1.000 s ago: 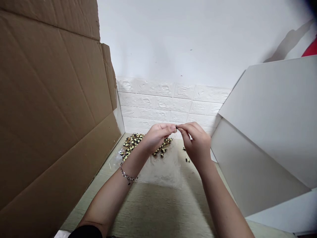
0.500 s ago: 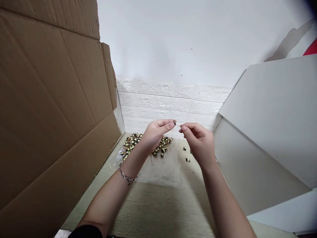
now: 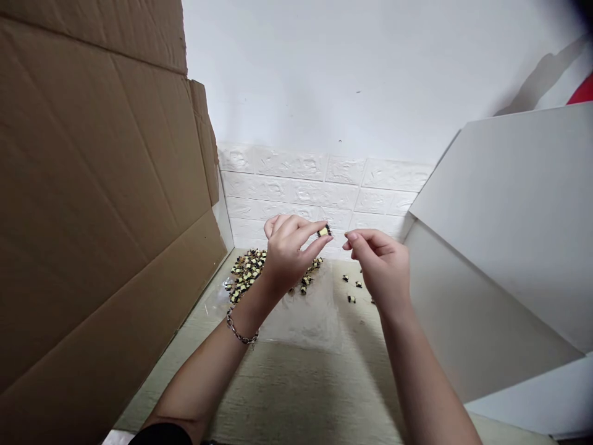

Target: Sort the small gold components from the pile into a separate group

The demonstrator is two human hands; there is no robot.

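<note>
**A:** What's at the far left?

**B:** A creased brown cardboard sheet (image 3: 92,216) fills nine o'clock of the view, its lower edge running along the desk (image 3: 296,395).

**A:** And beside that?

**B:** A heap of small cream-and-black coil parts (image 3: 245,276) lies on a clear plastic sheet (image 3: 301,321), at nine o'clock from the left hand (image 3: 287,259). A chain bracelet (image 3: 238,327) circles that wrist.

**A:** What are the left fingers (image 3: 296,232) doing?

**B:** Thumb and forefinger pinch one small coil part (image 3: 324,230) at the hand's two o'clock, held up above the desk against a white brick-pattern wall panel (image 3: 287,191). Any marking on it is too small to read.

**A:** And the right hand (image 3: 382,266)?

**B:** It sits just beside that part, at the part's three o'clock, not touching it. Its thumb and forefinger are slightly apart, pinching nothing. A few loose parts (image 3: 352,290) lie at its seven o'clock.

**A:** How much room is there?

**B:** Pale desk runs between the forearms at six o'clock, bounded by the cardboard and, at three o'clock, a slanting white board (image 3: 500,247). A red object (image 3: 582,93) sits at the frame's edge near two o'clock.
</note>
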